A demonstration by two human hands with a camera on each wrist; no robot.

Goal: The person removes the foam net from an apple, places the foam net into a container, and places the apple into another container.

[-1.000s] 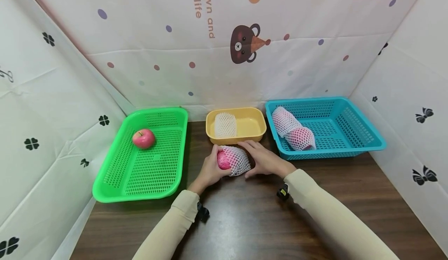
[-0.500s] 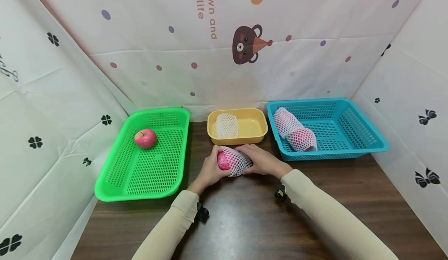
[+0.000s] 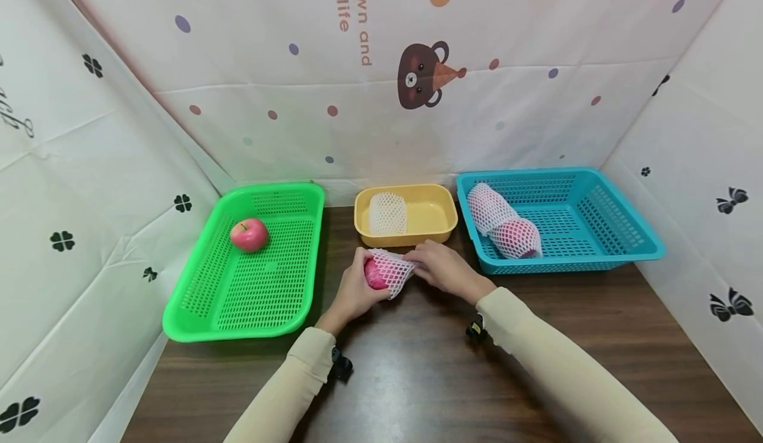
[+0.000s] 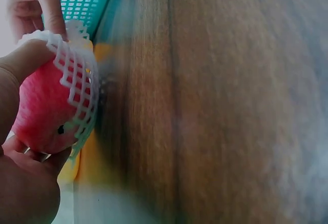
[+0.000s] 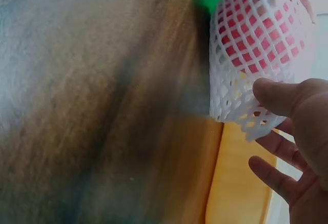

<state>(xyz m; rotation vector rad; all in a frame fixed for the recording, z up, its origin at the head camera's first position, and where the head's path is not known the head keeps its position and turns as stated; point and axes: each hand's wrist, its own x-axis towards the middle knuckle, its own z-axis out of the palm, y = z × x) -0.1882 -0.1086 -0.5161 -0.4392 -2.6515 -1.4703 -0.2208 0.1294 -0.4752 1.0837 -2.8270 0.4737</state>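
Note:
A pink-red apple (image 3: 374, 275) is partly inside a white foam net sleeve (image 3: 396, 273), just in front of the yellow tray. My left hand (image 3: 352, 293) grips the apple around its bare side, with the thumb over the net's edge in the left wrist view. From the other side my right hand (image 3: 446, 269) pinches the loose end of the sleeve between thumb and fingers. That end hangs past the apple, drawn narrow, in the right wrist view. The apple's far side is hidden by the net.
Another apple (image 3: 249, 235) lies in the green basket (image 3: 298, 324) at left. The yellow tray (image 3: 438, 212) holds a flat foam net (image 3: 388, 214). At right, the blue basket (image 3: 620, 257) contains two net-wrapped fruits (image 3: 516, 238). Patterned cloth (image 3: 274, 46) walls the table.
My right hand has closed in from the right and now pinches the sleeve's end. The sleeve's free end has become narrower. My left hand, with the apple, has shifted slightly left.

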